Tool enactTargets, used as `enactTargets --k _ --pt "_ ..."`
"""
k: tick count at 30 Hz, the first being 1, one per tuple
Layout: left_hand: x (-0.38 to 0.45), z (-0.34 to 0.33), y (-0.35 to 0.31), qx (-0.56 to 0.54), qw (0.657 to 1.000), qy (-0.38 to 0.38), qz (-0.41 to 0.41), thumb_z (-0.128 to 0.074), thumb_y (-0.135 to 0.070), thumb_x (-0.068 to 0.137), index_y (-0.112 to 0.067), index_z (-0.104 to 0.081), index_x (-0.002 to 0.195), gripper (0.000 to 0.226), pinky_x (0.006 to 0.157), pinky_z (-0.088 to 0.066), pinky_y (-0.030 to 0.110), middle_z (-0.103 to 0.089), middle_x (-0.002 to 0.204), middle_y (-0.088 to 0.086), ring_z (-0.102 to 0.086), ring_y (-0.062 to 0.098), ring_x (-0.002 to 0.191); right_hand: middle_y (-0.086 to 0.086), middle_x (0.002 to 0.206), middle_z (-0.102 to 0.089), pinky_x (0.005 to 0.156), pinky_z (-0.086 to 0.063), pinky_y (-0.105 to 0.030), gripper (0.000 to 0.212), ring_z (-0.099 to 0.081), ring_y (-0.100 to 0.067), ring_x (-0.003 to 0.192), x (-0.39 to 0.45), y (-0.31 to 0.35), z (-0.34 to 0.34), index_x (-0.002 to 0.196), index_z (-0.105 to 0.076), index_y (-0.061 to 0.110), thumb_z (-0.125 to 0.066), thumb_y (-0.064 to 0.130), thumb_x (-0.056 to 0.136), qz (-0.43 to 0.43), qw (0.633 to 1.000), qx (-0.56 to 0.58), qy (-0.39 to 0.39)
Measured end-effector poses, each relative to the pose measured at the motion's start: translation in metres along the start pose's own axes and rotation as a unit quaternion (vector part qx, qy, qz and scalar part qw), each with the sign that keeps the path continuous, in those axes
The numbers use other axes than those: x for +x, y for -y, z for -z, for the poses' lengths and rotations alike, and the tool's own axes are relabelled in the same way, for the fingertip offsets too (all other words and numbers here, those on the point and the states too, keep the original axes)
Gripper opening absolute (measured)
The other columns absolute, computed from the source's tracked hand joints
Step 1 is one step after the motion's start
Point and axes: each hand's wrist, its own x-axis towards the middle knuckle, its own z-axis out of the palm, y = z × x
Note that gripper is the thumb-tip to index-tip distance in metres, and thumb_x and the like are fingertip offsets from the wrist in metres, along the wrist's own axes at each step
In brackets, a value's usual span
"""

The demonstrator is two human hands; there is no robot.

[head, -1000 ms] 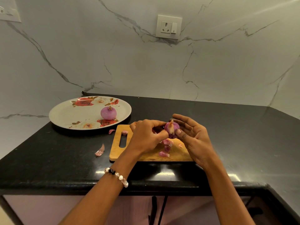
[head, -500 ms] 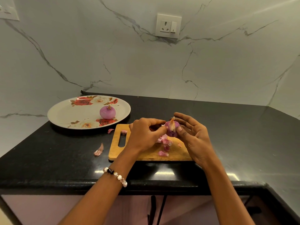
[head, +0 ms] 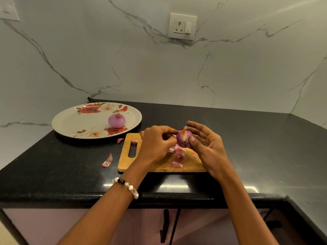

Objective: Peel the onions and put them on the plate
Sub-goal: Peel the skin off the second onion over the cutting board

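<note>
My right hand [head: 208,147] held the onion [head: 184,139] loosely (fingers half open); my left hand [head: 157,144] pinched its skin; a hard pull could drop it.

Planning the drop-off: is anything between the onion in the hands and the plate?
Nothing visible blocks it. The held onion is above the cutting board; the plate lies to its left, with bare counter between. One peeled onion already sits on the plate's near right part.

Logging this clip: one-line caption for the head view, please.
Both hands peel an onion over a cutting board; one peeled onion sits on the plate.
</note>
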Motion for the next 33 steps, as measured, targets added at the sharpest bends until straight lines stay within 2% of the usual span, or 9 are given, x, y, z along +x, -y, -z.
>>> enactTargets --k 5,7,9,12,15,19,24,27,33 --pt "-0.001 0.004 -0.003 -0.034 0.999 -0.038 -0.007 -0.066 -0.019 0.087 -0.015 -0.074 0.099 0.015 0.075 -0.057 0.024 -0.073 0.092 -0.001 -0.067 0.007 0.081 -0.009 0.118 -0.069 0.091 -0.058 -0.037 0.043 -0.065 -0.025 0.116 0.002 0.002 0.0 0.125 -0.061 0.016 -0.067 0.013 0.083 0.009 0.999 0.036 -0.031" --pt "0.0 0.005 -0.004 -0.048 0.997 -0.051 -0.01 -0.066 -0.021 0.087 -0.014 -0.074 0.098 0.015 0.072 -0.056 0.02 -0.073 0.091 0.0 -0.067 0.007 0.081 -0.009 0.117 -0.069 0.091 -0.058 -0.036 0.044 -0.065 -0.024 0.115 0.002 0.003 0.0 0.125 -0.061 0.016 -0.067 0.014 0.081 0.016 0.998 0.033 -0.047" --pt "0.0 0.004 -0.003 -0.03 0.999 -0.025 -0.03 -0.067 -0.029 0.086 -0.016 -0.074 0.099 0.02 0.073 -0.057 0.026 -0.073 0.091 -0.001 -0.067 0.007 0.08 -0.008 0.117 -0.069 0.092 -0.057 -0.036 0.046 -0.065 -0.024 0.115 0.002 0.003 0.0 0.126 -0.06 0.016 -0.068 0.015 0.081 0.024 0.998 0.022 -0.052" --pt "-0.001 0.001 0.0 0.012 0.998 -0.003 -0.063 -0.064 -0.047 0.08 -0.023 -0.074 0.097 0.031 0.077 -0.055 0.044 -0.073 0.086 -0.008 -0.066 0.006 0.078 -0.007 0.119 -0.068 0.092 -0.057 -0.035 0.047 -0.065 -0.022 0.114 0.001 0.002 0.0 0.13 -0.058 0.016 -0.067 0.013 0.084 0.038 0.998 -0.013 -0.05" --pt "0.0 -0.001 0.002 0.016 0.998 -0.02 -0.059 -0.061 -0.044 0.08 -0.022 -0.075 0.091 0.029 0.075 -0.053 0.049 -0.072 0.08 -0.008 -0.065 0.009 0.074 -0.002 0.119 -0.067 0.093 -0.056 -0.032 0.045 -0.064 -0.019 0.115 0.001 0.002 -0.001 0.13 -0.057 0.019 -0.066 0.009 0.087 0.041 0.998 -0.04 -0.041" --pt "0.0 -0.001 0.001 0.012 0.998 -0.025 -0.048 -0.06 -0.04 0.079 -0.022 -0.072 0.083 0.021 0.074 -0.052 0.049 -0.067 0.072 -0.01 -0.063 0.01 0.069 -0.006 0.118 -0.068 0.089 -0.058 -0.035 0.043 -0.066 -0.023 0.113 0.001 0.003 -0.001 0.128 -0.058 0.02 -0.064 0.015 0.085 0.018 0.999 0.001 -0.04" --pt "0.001 -0.001 0.004 0.004 0.997 -0.069 -0.031 -0.063 -0.032 0.081 -0.023 -0.07 0.079 0.012 0.075 -0.052 0.05 -0.065 0.069 -0.011 -0.062 0.01 0.068 -0.011 0.112 -0.071 0.081 -0.06 -0.034 0.034 -0.068 -0.026 0.109 0.002 0.006 0.0 0.126 -0.058 0.017 -0.05 0.004 0.096 -0.019 0.993 0.104 -0.053" --pt "0.002 0.0 0.004 0.005 0.995 -0.099 -0.03 -0.067 -0.025 0.084 -0.02 -0.071 0.082 0.007 0.076 -0.054 0.048 -0.066 0.072 -0.01 -0.063 0.01 0.069 -0.014 0.112 -0.07 0.082 -0.061 -0.039 0.033 -0.068 -0.029 0.109 0.003 0.008 0.001 0.125 -0.059 0.016 -0.044 0.002 0.1 -0.033 0.988 0.134 -0.072" --pt "0.003 -0.001 0.007 0.039 0.992 -0.042 -0.11 -0.067 -0.023 0.082 -0.021 -0.072 0.097 0.017 0.071 -0.057 0.032 -0.07 0.089 -0.006 -0.063 0.005 0.075 -0.019 0.116 -0.065 0.085 -0.059 -0.051 0.03 -0.069 -0.031 0.104 0.004 0.007 0.001 0.127 -0.059 0.012 -0.043 0.005 0.102 -0.057 0.982 0.129 -0.128"
